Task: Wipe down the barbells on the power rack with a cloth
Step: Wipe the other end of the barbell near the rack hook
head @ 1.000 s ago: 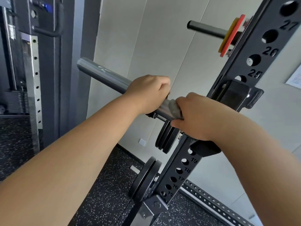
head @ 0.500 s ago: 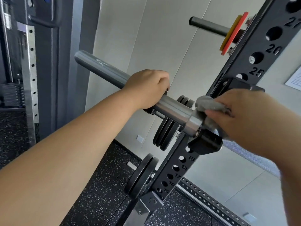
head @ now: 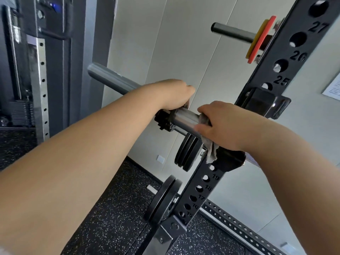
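Note:
A steel barbell (head: pixel 114 80) lies across a hook on the black power rack upright (head: pixel 287 57), its sleeve end pointing up and left. My left hand (head: pixel 173 94) grips the sleeve from above, just left of a black collar (head: pixel 164 120). My right hand (head: pixel 220 126) wraps a grey cloth (head: pixel 208 148) around the shiny sleeve (head: pixel 185 118) right of the collar. A corner of the cloth hangs below my palm. The bar's shaft to the right is mostly hidden behind my right arm.
Black weight plates (head: pixel 187 153) hang on a peg behind the upright, and another plate (head: pixel 161 199) sits lower. A storage peg (head: pixel 231 33) with yellow and red discs (head: pixel 261 39) sticks out above. A grey cable machine (head: pixel 38 70) stands left. Speckled rubber floor (head: pixel 114 214) lies below.
My right hand with the cloth slid right along the bar to the rack hook, then came back left onto the sleeve. My left hand kept its grip.

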`<state>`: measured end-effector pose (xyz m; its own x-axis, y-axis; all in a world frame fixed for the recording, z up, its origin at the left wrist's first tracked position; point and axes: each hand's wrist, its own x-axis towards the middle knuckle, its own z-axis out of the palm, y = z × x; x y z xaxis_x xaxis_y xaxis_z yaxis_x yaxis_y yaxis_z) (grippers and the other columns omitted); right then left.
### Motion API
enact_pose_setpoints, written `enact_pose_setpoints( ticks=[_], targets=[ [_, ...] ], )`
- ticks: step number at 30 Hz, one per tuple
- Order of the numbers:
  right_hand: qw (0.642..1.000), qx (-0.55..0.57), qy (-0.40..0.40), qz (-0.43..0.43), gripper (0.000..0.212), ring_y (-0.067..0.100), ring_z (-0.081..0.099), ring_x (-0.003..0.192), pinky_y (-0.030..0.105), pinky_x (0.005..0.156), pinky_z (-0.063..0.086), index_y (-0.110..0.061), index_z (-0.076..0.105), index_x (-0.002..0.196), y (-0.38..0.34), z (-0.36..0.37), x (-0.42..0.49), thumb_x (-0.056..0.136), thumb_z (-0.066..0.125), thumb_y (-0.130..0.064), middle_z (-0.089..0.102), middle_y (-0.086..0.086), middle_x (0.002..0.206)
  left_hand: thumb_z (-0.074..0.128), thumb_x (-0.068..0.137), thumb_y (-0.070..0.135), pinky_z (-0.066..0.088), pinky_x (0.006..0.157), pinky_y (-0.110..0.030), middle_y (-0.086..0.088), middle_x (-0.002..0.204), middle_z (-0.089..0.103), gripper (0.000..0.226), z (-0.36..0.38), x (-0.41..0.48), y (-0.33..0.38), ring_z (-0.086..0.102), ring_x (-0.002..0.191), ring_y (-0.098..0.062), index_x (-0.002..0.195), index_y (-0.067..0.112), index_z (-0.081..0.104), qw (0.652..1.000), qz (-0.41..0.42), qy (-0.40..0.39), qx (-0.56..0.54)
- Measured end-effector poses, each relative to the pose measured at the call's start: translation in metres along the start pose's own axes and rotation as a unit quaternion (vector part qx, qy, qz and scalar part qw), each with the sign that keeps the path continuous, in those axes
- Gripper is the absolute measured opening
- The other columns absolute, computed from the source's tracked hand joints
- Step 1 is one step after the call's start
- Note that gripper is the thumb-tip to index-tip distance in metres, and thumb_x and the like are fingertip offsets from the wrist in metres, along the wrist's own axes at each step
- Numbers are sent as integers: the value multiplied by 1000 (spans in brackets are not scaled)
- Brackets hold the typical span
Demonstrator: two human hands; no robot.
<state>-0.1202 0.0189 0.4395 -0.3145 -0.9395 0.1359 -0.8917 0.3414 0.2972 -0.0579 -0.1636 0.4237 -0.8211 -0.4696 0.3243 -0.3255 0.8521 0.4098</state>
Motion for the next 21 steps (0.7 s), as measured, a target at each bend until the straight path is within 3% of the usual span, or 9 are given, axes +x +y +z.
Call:
enact_pose_setpoints(
  ticks=[4,6,8,10,12,15,17,19,21],
  targets=[
    [997,-6,67,48,28,24,61,95,39,83,54,-20,67,105,-6,0,22,105,49,-42,65,5,103,26,83,34,52,92,-37,9,102,71,46,5,-14,-3,63,99,-18,86,28,72,996,0,49,-79],
    [987,75,123,73,25,22,62,88,37,77,54,-21,69,100,-2,-1,25,105,52,-38,68,3,97,32,93,33,53,90,-35,12,96,73,43,11,-23,-8,64,95,-13,87,27,74,980,24,124,-154],
    [973,161,151,65,27,16,63,88,34,78,53,-24,70,107,2,-4,18,104,52,-44,70,-1,102,37,101,27,52,90,-35,10,99,74,39,22,-36,-19,64,97,-14,96,24,75,966,64,202,-151],
    [987,146,67,31,48,15,61,104,33,88,50,-29,59,133,3,-2,9,97,51,-60,62,-5,123,38,103,26,47,98,-36,4,110,73,37,38,-50,-34,62,106,-18,110,18,73,948,113,275,-109],
    [998,43,-30,20,68,22,58,110,36,93,49,-31,45,143,-2,3,1,89,56,-70,51,-3,130,39,103,28,37,112,-36,1,126,67,39,56,-60,-50,57,120,-22,130,15,65,940,156,299,-45],
    [999,-34,-32,21,53,23,57,94,38,79,49,-25,52,120,-6,2,9,87,64,-65,55,1,111,41,105,28,20,123,-35,-4,139,59,45,71,-64,-61,49,132,-27,146,12,50,939,178,293,-2],
    [999,-14,-39,34,41,21,59,87,38,75,51,-21,54,102,-11,-2,22,92,62,-60,59,0,97,38,107,30,21,124,-38,-7,140,59,47,71,-65,-60,49,133,-29,148,10,48,939,172,297,-2],
    [999,9,23,24,31,21,57,80,35,71,50,-22,51,86,-14,1,34,102,55,-48,54,-4,84,36,107,32,23,124,-39,-10,139,59,48,70,-63,-58,49,133,-30,147,8,48,941,161,298,-12],
    [987,79,142,14,29,21,52,81,30,65,40,-25,48,82,-17,8,42,106,50,-40,51,-3,85,36,107,32,22,125,-40,-11,139,59,47,72,-63,-57,49,133,-30,146,7,48,941,157,298,-21]
  ],
)
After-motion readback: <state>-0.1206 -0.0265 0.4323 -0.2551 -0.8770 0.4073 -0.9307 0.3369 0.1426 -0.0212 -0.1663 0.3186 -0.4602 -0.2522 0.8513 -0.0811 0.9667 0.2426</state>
